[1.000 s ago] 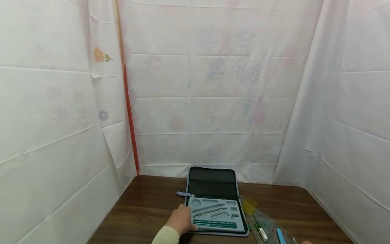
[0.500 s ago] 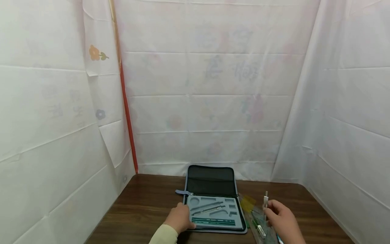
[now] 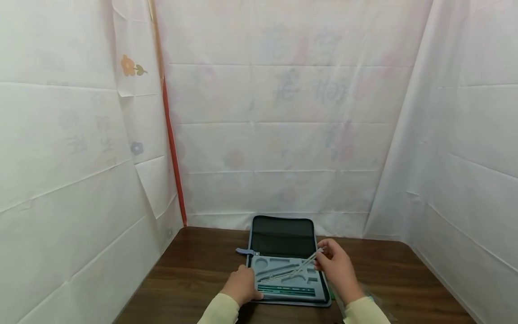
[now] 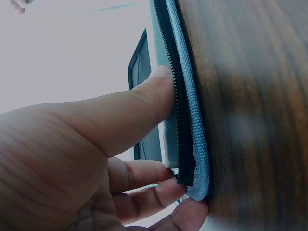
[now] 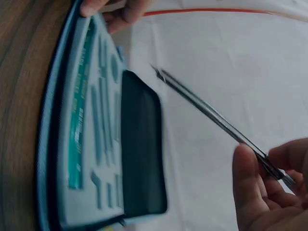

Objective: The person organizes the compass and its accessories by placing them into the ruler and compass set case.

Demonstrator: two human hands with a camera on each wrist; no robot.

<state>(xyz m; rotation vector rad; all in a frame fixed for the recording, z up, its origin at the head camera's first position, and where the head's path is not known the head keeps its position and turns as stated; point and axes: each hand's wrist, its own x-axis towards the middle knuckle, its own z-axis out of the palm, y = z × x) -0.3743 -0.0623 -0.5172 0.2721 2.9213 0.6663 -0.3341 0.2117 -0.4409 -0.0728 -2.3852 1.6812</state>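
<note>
A zip pencil case (image 3: 283,236) lies unfolded on the table, its black lid raised at the back and its grey moulded tray facing up. Green pencils (image 3: 286,290) fill the front slot; a slim metal instrument (image 3: 275,275) lies in a slot above them. My left hand (image 3: 239,285) grips the case's front left corner, thumb on the zip edge (image 4: 180,96) and fingertips around the corner. Over the tray's right side, my right hand (image 3: 336,267) pinches a silver drawing compass (image 5: 211,113) by its head. Its legs are together and slant down to the left.
Partly behind the right wrist, a clear plastic pouch (image 3: 374,299) lies on the wooden table (image 3: 194,270). A bit of something green (image 3: 332,293) shows by the case's right edge. White cloth (image 3: 283,148) hangs at the back and both sides.
The right hand has come in from the lower right with the compass, lifted it past the pouch and carried it left over the tray. My left hand stays on the case corner.
</note>
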